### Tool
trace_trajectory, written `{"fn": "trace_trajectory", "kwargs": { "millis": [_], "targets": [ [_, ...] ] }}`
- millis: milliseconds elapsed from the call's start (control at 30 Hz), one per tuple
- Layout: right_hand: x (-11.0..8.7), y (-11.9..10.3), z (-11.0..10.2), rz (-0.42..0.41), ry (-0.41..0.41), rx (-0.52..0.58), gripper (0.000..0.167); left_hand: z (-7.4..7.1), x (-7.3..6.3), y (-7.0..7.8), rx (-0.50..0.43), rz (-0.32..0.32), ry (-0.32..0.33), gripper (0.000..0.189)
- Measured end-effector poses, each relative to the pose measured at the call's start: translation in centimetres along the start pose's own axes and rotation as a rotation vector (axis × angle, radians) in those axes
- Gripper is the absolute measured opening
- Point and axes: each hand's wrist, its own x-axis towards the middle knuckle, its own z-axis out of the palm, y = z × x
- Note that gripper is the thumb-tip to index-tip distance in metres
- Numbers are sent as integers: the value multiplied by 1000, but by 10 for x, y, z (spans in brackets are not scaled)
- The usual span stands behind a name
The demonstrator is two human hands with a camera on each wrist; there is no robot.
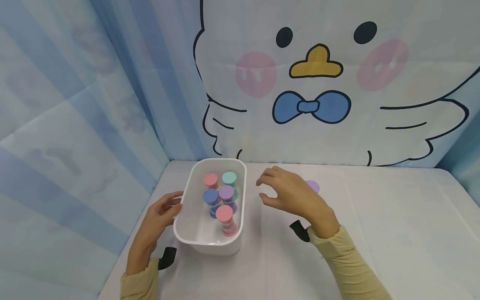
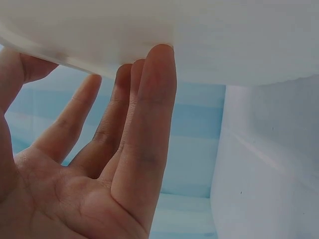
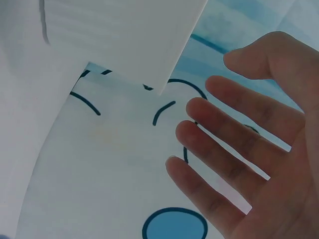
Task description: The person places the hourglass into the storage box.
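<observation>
A white plastic bin (image 1: pixel 217 250) stands left of centre on the table. Inside it are several small sand timers with coloured caps: a pink one (image 1: pixel 211 180) and a mint one (image 1: pixel 229 178) at the back, a blue one (image 1: pixel 211 198) and a purple one (image 1: pixel 226 193) mid-bin, another pink one (image 1: pixel 225 214) nearest me. My left hand (image 1: pixel 155 218) touches the bin's left side; in the left wrist view its long fingers (image 2: pixel 149 114) lie fairly straight against the outer wall. Right of the bin, my right hand (image 1: pixel 290 191) hovers with fingers apart, holding nothing.
Behind my right hand, a purple round cap (image 1: pixel 313 186) shows on the white table (image 1: pixel 393 233), mostly hidden by the hand. A printed cloth (image 1: pixel 311 141) with a cartoon figure hangs at the back edge. A blue striped curtain (image 1: pixel 75 166) closes off the left side.
</observation>
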Motion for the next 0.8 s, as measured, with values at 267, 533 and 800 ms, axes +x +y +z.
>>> {"fn": "trace_trajectory", "kwargs": {
  "millis": [267, 533, 800],
  "targets": [
    [-11, 15, -4, 49, 10, -14, 20, -1, 0, -1, 3, 2, 2, 50],
    [-22, 30, -5, 105, -8, 0, 20, -1, 1, 0, 0, 16, -3, 49],
    [-32, 47, -6, 162, -30, -11, 22, 0, 1, -2, -1, 12, -2, 49]
  ]
}}
